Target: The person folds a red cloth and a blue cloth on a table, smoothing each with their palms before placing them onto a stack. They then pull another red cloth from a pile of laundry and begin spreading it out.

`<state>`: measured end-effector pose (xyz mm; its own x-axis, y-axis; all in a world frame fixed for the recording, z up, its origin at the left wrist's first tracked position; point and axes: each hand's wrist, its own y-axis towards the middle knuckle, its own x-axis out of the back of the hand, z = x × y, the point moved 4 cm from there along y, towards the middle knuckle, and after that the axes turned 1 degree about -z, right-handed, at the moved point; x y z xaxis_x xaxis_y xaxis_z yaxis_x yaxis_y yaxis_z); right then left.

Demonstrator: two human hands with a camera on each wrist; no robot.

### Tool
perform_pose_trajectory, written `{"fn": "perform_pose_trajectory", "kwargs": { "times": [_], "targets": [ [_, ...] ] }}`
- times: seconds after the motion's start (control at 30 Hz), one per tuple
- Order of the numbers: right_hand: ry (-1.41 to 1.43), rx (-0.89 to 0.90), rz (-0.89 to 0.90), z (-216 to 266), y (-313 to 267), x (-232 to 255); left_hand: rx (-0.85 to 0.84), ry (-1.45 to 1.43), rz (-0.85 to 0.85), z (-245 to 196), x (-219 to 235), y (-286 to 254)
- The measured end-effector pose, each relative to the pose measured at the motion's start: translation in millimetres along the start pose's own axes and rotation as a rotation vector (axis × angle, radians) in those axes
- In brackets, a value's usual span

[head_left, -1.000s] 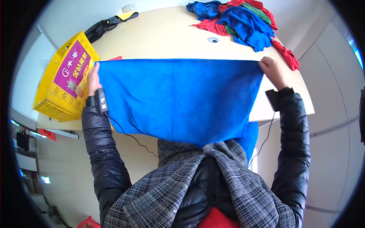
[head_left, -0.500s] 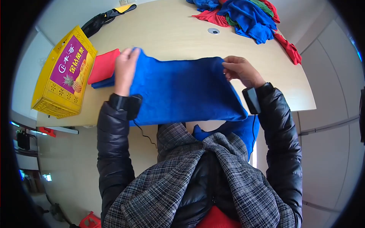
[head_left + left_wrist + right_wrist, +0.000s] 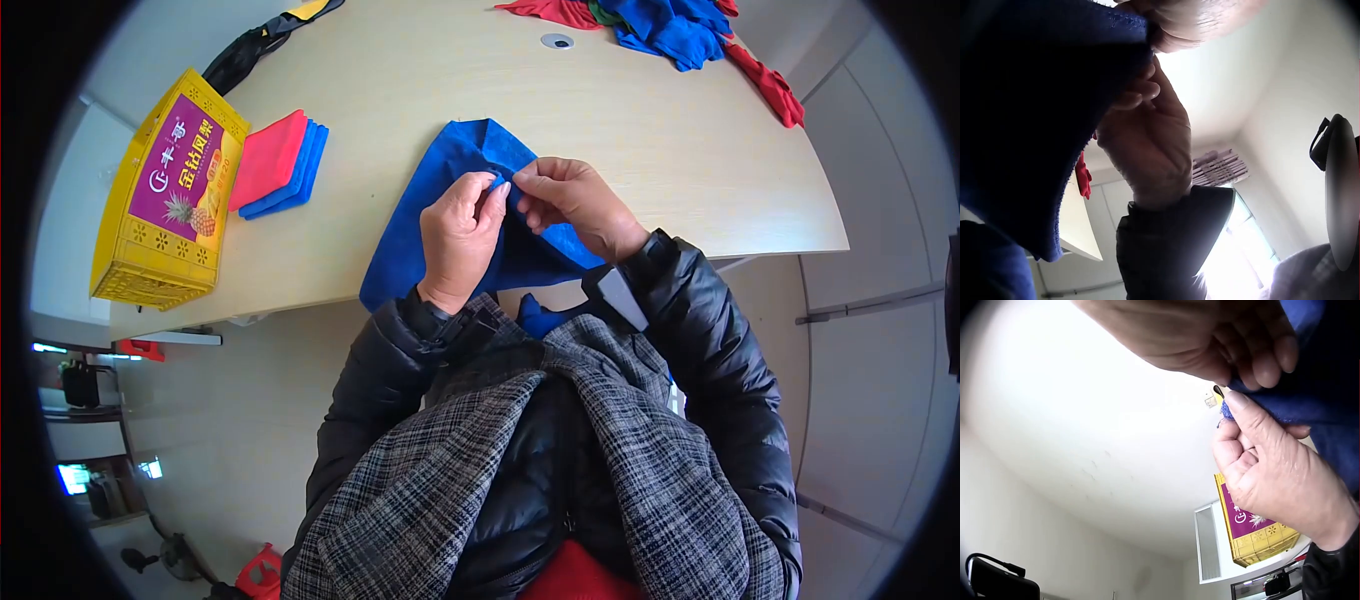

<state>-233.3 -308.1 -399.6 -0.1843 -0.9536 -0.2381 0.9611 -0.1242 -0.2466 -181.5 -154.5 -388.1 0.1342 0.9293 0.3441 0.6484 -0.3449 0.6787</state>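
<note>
A blue towel (image 3: 412,235) hangs doubled over between my two hands at the table's front edge. My left hand (image 3: 460,240) pinches its upper edge between thumb and fingers. Right beside it, my right hand (image 3: 585,208) pinches the towel too, with thumb against forefinger and the other fingers curled. In the right wrist view a bit of blue hem (image 3: 1227,411) pokes out at the left thumb tip. The left wrist view has the towel's dark underside (image 3: 1029,125) filling its left half, and the right hand behind the stitched edge.
Left on the table (image 3: 400,70), a folded red towel (image 3: 268,160) lies on folded blue ones (image 3: 302,185), beside a yellow crate (image 3: 150,260). A heap of blue, red and green cloths (image 3: 680,30) lies at the back right. A black strap-like item (image 3: 245,58) sits at the back left.
My hands have come together from far apart, bringing the stretched towel's upper corners to the middle and doubling it over. The folded towels by the crate have come into full view.
</note>
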Motion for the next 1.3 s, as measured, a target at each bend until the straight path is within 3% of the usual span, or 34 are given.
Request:
{"fn": "perform_pose_trajectory", "kwargs": {
  "times": [0.2, 0.43, 0.6, 0.67, 0.73, 0.8, 0.87, 0.93, 1.0, 1.1, 1.2, 1.3],
  "targets": [
    [-0.079, 0.045, 0.018, -4, -5, 2, -0.164, 0.146, 0.007, -4, -1, -4],
    [-0.108, 0.011, 0.004, -4, -10, 2, -0.330, 0.382, 0.136, -11, -9, -14],
    [-0.015, -0.064, -0.021, -11, -7, 10, -0.342, 0.359, 0.177, -15, -10, -12],
    [0.038, -0.088, -0.029, -17, -5, 17, -0.184, 0.112, 0.277, -8, -8, 0],
    [0.026, -0.075, -0.026, -22, -5, 22, -0.106, -0.011, 0.325, 9, -8, 12],
    [0.018, -0.063, -0.026, -22, -6, 22, 0.018, -0.034, 0.324, 53, -12, 39],
    [-0.102, -0.039, -0.002, -20, -9, 19, -0.036, 0.359, 0.241, 94, -14, 81],
    [-0.171, -0.022, 0.010, -20, -14, 15, -0.107, 0.586, 0.315, 156, -33, 108],
    [-0.230, -0.003, 0.001, -21, -19, 14, -0.112, 0.606, 0.368, 184, -51, 112],
    [-0.289, 0.029, -0.009, -17, -27, 11, -0.120, 0.645, 0.499, 208, -71, 122],
    [-0.351, 0.052, -0.008, -11, -41, 13, 0.110, 0.678, 0.681, 226, -79, 126],
    [-0.442, 0.154, 0.039, 2, -57, 18, 0.176, 0.677, 0.661, 216, -64, 131]
  ]
}}
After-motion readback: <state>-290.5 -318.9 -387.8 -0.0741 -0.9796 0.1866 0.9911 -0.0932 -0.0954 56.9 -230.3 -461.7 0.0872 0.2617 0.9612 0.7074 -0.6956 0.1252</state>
